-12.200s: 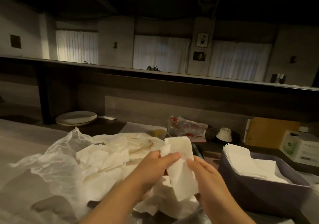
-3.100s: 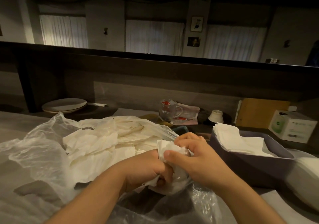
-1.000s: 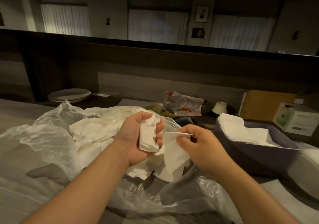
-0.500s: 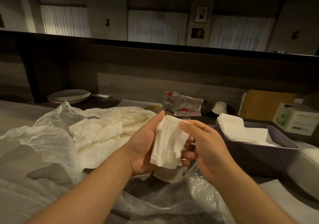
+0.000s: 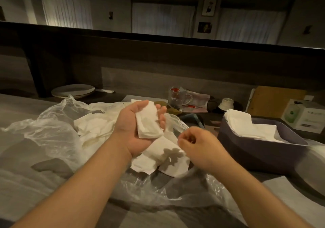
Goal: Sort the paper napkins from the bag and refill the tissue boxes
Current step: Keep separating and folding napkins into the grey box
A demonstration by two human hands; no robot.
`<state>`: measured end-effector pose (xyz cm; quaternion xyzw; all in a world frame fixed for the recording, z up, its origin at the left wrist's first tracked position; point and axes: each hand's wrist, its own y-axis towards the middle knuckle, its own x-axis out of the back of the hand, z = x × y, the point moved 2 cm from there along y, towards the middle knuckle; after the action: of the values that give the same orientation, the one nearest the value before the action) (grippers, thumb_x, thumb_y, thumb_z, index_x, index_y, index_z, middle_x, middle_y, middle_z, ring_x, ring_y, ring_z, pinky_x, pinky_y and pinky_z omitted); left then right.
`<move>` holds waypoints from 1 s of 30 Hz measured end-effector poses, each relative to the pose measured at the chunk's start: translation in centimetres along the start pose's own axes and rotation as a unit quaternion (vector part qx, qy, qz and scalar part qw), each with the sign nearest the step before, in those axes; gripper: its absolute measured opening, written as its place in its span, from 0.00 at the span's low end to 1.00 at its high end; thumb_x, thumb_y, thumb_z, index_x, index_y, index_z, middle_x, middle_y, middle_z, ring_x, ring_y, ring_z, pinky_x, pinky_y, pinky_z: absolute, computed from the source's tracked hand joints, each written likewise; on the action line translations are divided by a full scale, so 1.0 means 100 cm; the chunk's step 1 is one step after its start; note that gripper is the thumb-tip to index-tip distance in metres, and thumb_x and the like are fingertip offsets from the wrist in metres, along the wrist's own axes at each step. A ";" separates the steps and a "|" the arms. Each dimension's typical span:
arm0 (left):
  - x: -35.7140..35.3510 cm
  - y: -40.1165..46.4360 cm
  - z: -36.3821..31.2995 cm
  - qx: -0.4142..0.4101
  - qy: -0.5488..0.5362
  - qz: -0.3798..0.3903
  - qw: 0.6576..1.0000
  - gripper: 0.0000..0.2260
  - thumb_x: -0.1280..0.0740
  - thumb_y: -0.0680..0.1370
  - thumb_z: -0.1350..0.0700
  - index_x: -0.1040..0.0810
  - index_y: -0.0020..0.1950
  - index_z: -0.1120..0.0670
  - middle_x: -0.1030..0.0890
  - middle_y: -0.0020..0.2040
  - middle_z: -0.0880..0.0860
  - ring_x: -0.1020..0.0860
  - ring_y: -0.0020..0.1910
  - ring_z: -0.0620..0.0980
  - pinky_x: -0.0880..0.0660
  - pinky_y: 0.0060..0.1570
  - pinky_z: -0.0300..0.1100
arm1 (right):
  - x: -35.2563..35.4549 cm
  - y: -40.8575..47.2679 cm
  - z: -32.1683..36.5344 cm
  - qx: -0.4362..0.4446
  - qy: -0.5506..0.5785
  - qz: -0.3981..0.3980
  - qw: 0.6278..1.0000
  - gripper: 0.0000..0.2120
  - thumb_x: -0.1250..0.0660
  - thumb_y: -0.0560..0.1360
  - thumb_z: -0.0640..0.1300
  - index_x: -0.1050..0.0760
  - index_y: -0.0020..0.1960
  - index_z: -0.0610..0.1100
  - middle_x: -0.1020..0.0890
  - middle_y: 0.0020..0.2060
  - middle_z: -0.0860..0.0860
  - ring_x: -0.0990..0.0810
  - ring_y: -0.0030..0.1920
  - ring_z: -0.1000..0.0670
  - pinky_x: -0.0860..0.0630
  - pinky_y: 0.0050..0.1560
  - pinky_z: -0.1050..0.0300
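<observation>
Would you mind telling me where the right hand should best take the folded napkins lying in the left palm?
Probably pinch the near short edge of the folded napkins, coming from the right: it overhangs the left hand uncovered, while the far end lies under the thumb. The right hand hovers just beside it.

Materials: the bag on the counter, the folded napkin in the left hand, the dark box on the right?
Clear crinkled bag: thin glossy plastic film, see-through. White folded napkin: matte soft paper, creased. Dark purple tissue box: smooth matte wall, probably plastic.
</observation>
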<state>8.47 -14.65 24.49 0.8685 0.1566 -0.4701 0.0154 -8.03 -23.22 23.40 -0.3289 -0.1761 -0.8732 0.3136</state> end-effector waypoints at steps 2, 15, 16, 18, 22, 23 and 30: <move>0.004 0.002 -0.005 -0.012 -0.021 -0.015 1.000 0.20 0.34 0.77 0.53 0.23 0.68 0.57 0.18 0.48 0.57 0.21 0.43 0.54 0.23 0.47 0.45 | -0.006 0.002 -0.004 0.009 -0.093 0.017 0.996 0.08 0.31 0.79 0.55 0.22 0.57 0.57 0.21 0.52 0.59 0.21 0.47 0.56 0.20 0.49 0.60; 0.010 0.005 -0.005 -0.009 0.008 -0.027 1.000 0.17 0.33 0.76 0.51 0.22 0.62 0.56 0.18 0.46 0.56 0.26 0.33 0.51 0.30 0.39 0.42 | -0.039 0.009 0.007 -0.010 -0.210 0.035 0.977 0.29 0.42 0.77 0.72 0.28 0.70 0.57 0.27 0.69 0.55 0.32 0.70 0.48 0.38 0.73 0.41; 0.010 0.006 -0.005 -0.008 0.013 -0.030 0.999 0.17 0.33 0.76 0.51 0.22 0.63 0.56 0.18 0.46 0.56 0.26 0.33 0.51 0.29 0.38 0.42 | -0.041 0.010 0.007 -0.021 -0.216 0.042 0.975 0.28 0.40 0.75 0.73 0.27 0.68 0.58 0.26 0.67 0.55 0.32 0.70 0.47 0.38 0.73 0.40; 0.010 0.006 -0.005 -0.006 0.019 -0.038 0.999 0.18 0.33 0.76 0.51 0.21 0.63 0.56 0.18 0.46 0.56 0.26 0.33 0.51 0.28 0.37 0.43 | -0.041 0.012 0.006 -0.035 -0.177 0.063 0.982 0.25 0.32 0.72 0.72 0.26 0.63 0.60 0.23 0.61 0.57 0.28 0.66 0.49 0.35 0.73 0.41; 0.010 0.007 -0.004 -0.003 0.027 -0.044 0.999 0.18 0.33 0.76 0.50 0.20 0.63 0.55 0.17 0.46 0.56 0.26 0.33 0.51 0.27 0.35 0.43 | -0.039 0.010 0.003 -0.035 -0.067 0.091 0.993 0.16 0.24 0.70 0.62 0.22 0.54 0.58 0.19 0.49 0.60 0.20 0.51 0.56 0.19 0.60 0.51; 0.010 0.007 -0.004 -0.002 0.028 -0.042 0.999 0.18 0.33 0.76 0.50 0.21 0.63 0.55 0.17 0.46 0.56 0.26 0.33 0.51 0.27 0.35 0.43 | -0.039 0.009 0.003 -0.024 -0.069 0.089 0.993 0.17 0.23 0.70 0.63 0.22 0.54 0.59 0.19 0.49 0.60 0.20 0.51 0.56 0.19 0.59 0.51; 0.011 0.007 -0.007 -0.003 0.016 -0.028 0.999 0.17 0.33 0.74 0.51 0.21 0.61 0.56 0.18 0.44 0.56 0.27 0.33 0.50 0.30 0.38 0.43 | -0.029 -0.002 0.012 0.109 -0.041 0.127 0.985 0.08 0.26 0.73 0.61 0.15 0.50 0.61 0.18 0.46 0.63 0.22 0.50 0.57 0.21 0.55 0.52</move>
<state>9.80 -14.96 23.92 0.8713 0.1824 -0.4555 0.0029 -5.87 -21.22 22.21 -0.3481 -0.2394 -0.7876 0.4485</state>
